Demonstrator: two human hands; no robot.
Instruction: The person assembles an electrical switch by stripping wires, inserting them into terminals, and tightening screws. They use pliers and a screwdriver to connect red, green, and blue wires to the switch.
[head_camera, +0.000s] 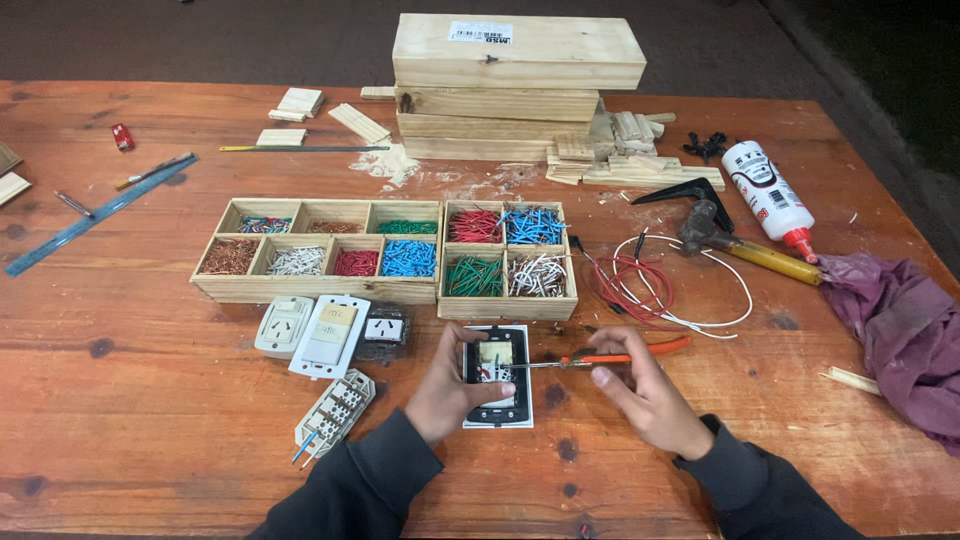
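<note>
Left hand (450, 390) grips the black switch (497, 375), which lies on a white plate (497, 418) near the worktop's (150, 400) front edge. Right hand (645, 395) pinches an orange screwdriver (600, 360), tip on the switch. Wire trays (320, 250) sit just behind; hammer (720, 235) and glue bottle (768, 195) lie toward the right edge.

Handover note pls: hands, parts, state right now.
Left hand grips the black switch module, which lies on a white plate.
Right hand holds orange-handled screwdriver, tip at the module's open back, where small wires show.
Wire-sorted wooden trays sit just beyond; other white switch parts to the left.
Whether any wire is fastened: cannot tell.
</note>
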